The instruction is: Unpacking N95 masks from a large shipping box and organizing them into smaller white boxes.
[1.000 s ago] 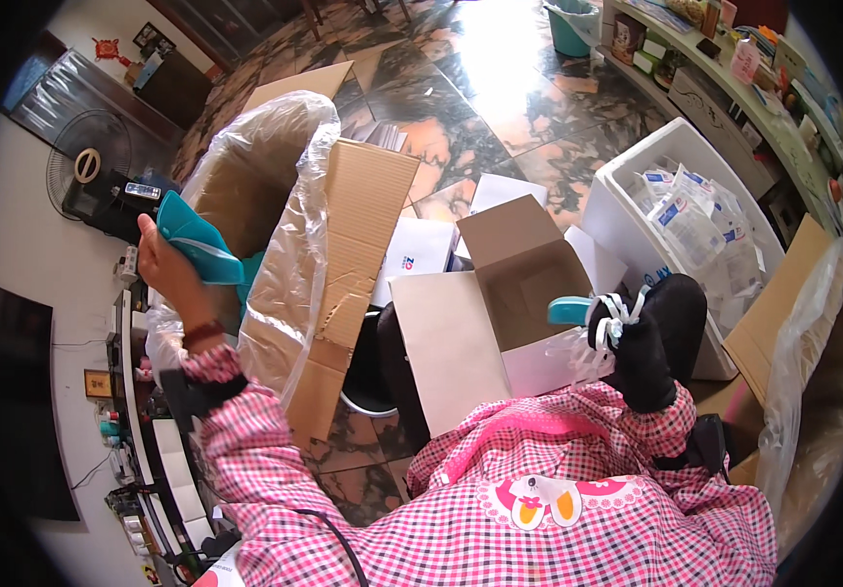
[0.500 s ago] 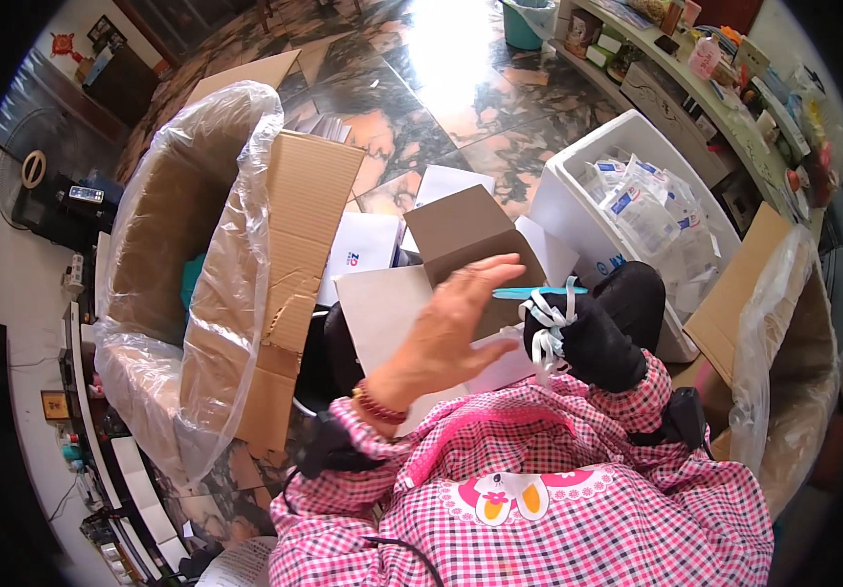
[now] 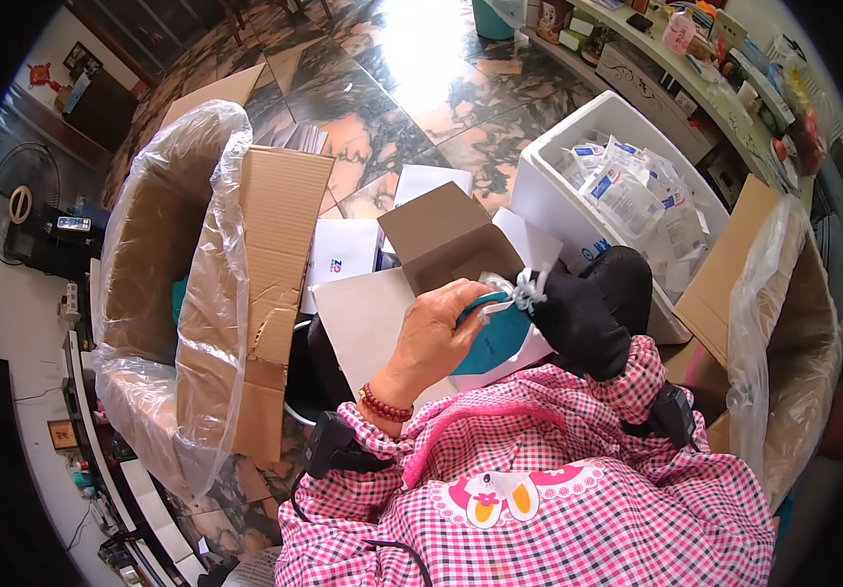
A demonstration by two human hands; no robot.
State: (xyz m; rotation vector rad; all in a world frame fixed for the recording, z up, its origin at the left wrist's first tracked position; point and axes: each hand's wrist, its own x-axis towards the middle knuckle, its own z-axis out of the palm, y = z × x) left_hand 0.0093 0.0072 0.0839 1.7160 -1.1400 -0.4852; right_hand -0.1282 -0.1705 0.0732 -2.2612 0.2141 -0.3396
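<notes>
My bare left hand (image 3: 436, 328), with a beaded bracelet at its wrist, pinches the upper edge of teal face masks (image 3: 492, 342). They look like a flat stack hanging below the fingers. White ear loops (image 3: 519, 289) bunch up between my two hands. My right hand (image 3: 578, 318), in a black covering, is at the loops' right side. Its fingers are hidden, so its grip does not show. Just beyond the hands stands an open small carton (image 3: 456, 235), white outside and brown inside, with its flaps spread.
A large plastic-lined cardboard box (image 3: 289, 215) stands at left, with something teal inside. To the right are a white foam box (image 3: 529, 186) holding several clear packets (image 3: 627, 191) and another lined carton (image 3: 715, 284). White boxes (image 3: 338, 245) lie behind the small carton.
My left hand has closed from an open, reaching pose onto the masks beside my right hand. The masks, earlier seen edge-on, now show their flat teal face. The view has shifted slightly.
</notes>
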